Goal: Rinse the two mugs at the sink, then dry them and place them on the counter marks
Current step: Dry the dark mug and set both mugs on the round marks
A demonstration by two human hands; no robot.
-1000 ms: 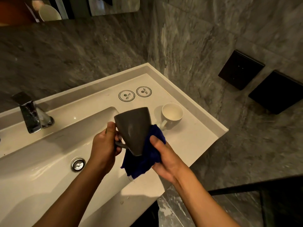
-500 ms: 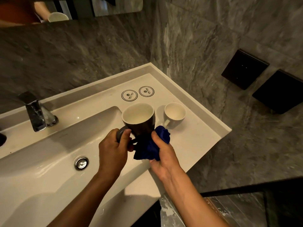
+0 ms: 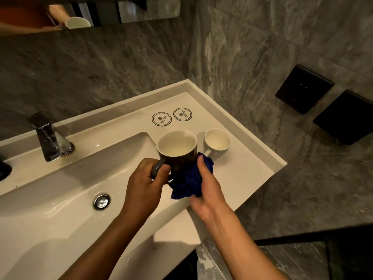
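A dark mug point(image 3: 177, 147) with a white inside is upright over the right edge of the sink basin point(image 3: 60, 209). My left hand point(image 3: 144, 184) grips its grey handle. My right hand point(image 3: 205, 190) presses a blue cloth point(image 3: 189, 181) against the mug's right side and base. A smaller white mug point(image 3: 217, 140) stands upright on the counter point(image 3: 242, 174) just right of the dark one. Two round printed marks, one point(image 3: 161, 119) beside the other point(image 3: 182, 114), lie on the counter behind the mugs, both bare.
A chrome tap point(image 3: 48, 138) stands at the back left of the basin, and a chrome drain plug point(image 3: 102, 201) sits in its floor. Grey marble walls close in behind and to the right. Two black wall panels point(image 3: 304, 88) hang right of the counter.
The dark mug went from tipped, base toward me, to upright with its mouth up. My left hand moved onto the handle; the cloth now bunches low at the mug's right side.
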